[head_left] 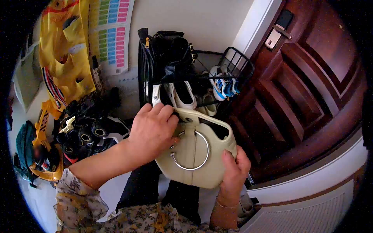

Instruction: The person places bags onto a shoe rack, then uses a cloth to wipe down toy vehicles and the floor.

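Note:
A pale green-cream handbag (208,167) with a silver ring handle (208,149) on its front is held up before my body. My left hand (153,128) grips its upper left edge, with the fingers curled over the rim near the ring. On the other side, my right hand (236,165) pinches the bag's right edge, thumb on the front. The bag's top gapes a little and shows a dark inside. What lies within cannot be made out.
Behind the bag stands a black wire shoe rack (243,64) with white shoes (185,95), blue-and-white sneakers (222,83) and a black bag (167,52). A dark red wooden door (295,89) is at right. Toys, including a yellow toy vehicle (44,128), crowd the left beneath a yellow hanging organizer (68,42).

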### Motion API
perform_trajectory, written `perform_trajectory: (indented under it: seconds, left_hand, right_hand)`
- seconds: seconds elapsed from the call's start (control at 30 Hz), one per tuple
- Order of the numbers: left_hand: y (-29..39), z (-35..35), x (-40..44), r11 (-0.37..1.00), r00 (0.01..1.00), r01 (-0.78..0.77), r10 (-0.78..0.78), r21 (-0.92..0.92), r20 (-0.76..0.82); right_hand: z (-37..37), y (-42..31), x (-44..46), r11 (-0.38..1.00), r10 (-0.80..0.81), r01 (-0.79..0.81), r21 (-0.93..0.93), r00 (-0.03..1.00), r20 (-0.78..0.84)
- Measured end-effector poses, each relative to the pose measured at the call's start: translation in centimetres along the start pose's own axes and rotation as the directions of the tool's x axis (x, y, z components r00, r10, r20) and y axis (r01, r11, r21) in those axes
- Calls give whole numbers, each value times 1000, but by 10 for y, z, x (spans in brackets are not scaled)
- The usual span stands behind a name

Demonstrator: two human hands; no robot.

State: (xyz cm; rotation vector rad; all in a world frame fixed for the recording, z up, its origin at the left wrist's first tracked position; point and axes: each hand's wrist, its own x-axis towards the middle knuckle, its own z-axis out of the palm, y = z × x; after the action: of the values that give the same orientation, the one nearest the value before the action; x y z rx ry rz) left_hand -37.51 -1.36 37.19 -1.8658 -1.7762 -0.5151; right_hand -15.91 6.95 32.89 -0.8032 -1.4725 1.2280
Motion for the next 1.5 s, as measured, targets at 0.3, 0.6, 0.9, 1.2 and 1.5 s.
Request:
perform_trajectory:
  seconds: [0.3, 0.6, 0.9, 1.2, 1.5]
  left_hand:
    - [-6, 25, -12, 974, 964, 159, -119, -158, 236]
    - [-24, -6, -33, 758, 920, -390, 341, -522, -192]
    - [-7, -26, -38, 568, 848, 209, 301, -796, 437]
    - [37, -26, -9, 746, 544, 461, 190, -480, 817]
    - [-12, 16, 161, 328, 932, 361, -135, -873, 335]
  right_hand:
    - [12, 15, -2, 1000, 23, -23, 5, 1000, -15]
    - [-10, 60, 2, 988, 136, -136, 80, 991, 6]
    - [-22, 49, -12, 987, 158, -161, 12, 977, 141]
    - [-43, 64, -8, 976, 188, -204, 75, 964, 187]
    - [-45, 192, -2, 961, 27, -29, -277, 1000, -13]
